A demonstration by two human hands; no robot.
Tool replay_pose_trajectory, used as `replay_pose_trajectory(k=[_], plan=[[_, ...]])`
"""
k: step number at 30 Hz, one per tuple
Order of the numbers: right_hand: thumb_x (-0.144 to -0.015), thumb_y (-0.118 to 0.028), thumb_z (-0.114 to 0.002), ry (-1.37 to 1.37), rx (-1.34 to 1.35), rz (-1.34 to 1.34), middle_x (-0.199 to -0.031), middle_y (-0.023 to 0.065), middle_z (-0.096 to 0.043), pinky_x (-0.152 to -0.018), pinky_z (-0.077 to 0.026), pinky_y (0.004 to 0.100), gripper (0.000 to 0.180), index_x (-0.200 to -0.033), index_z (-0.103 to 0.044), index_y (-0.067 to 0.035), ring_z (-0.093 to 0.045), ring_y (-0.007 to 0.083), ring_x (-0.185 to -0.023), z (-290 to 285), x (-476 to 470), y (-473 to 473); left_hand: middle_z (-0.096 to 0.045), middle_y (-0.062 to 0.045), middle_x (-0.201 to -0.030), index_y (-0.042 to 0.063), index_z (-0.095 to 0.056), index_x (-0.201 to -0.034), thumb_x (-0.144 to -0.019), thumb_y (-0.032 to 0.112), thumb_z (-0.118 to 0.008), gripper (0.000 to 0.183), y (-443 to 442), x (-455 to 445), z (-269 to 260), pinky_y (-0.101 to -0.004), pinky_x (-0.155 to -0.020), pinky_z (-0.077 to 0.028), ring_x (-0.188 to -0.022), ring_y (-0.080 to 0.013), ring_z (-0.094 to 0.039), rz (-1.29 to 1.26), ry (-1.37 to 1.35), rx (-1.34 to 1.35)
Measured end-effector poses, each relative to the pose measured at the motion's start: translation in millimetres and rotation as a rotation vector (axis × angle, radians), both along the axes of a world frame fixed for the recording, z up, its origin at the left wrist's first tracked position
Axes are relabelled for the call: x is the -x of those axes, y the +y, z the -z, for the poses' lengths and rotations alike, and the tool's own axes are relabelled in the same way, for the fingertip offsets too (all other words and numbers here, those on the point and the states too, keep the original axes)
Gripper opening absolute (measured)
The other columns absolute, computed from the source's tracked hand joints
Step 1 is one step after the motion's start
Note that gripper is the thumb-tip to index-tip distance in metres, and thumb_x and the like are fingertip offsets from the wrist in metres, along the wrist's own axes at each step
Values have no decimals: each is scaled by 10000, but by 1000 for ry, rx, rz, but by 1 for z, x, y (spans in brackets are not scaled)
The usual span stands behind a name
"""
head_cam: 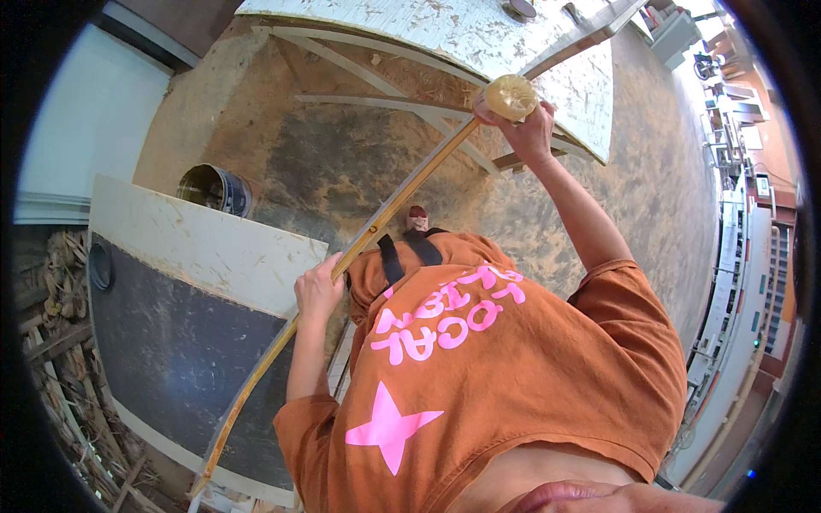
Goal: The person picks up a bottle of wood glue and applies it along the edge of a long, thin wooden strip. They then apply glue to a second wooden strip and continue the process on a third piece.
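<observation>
A long, narrow wooden strip (410,182) runs diagonally from the lower left up to the worktable at the upper right. My left hand (319,286) is closed around it near the middle, fingers curled over its edge. In my right hand (531,133) is a clear plastic bottle (511,97) with yellowish contents, possibly glue. Its base faces up towards me, and its lower end meets the strip by the table's edge. The bottle's mouth is hidden, so I cannot tell whether anything flows out.
The worktable (385,25) has a scuffed white top and crossed wooden legs. A stained bucket (215,189) stands on the floor behind a dark panel with a pale upper band (192,333). Scrap wood (70,372) is heaped at far left. Long machinery (731,308) lines the right side.
</observation>
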State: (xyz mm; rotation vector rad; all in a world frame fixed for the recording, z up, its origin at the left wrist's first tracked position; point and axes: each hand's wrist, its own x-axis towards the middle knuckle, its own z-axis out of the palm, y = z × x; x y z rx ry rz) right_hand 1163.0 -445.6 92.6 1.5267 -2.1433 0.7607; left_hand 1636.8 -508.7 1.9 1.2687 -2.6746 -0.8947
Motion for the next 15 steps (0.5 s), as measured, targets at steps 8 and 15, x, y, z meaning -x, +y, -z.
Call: replay_pose_trajectory(k=[8,15], plan=[[-690,-419,-852,-48,-130,33,-988,14,-694,-928,-370,397,588,-1141,-623,-120,-650,188,-878,5,-6,-1,-706,-129,-909,194,-668,-1154,-787,171,-668,367,-1,0,0,-439,-702,-542,-802,-340,-676,9,-41,6],[-686,-386,-844,11,24,81,-929,8,-699,-897,-352,369,492,-1056,-620,-151,-653,163,-814,-3,4,-2,-705,-131,-954,186,-667,-1163,-757,191,-699,407,-3,3,-4,-431,-744,-539,-846,-342,-675,-28,-50,-66]])
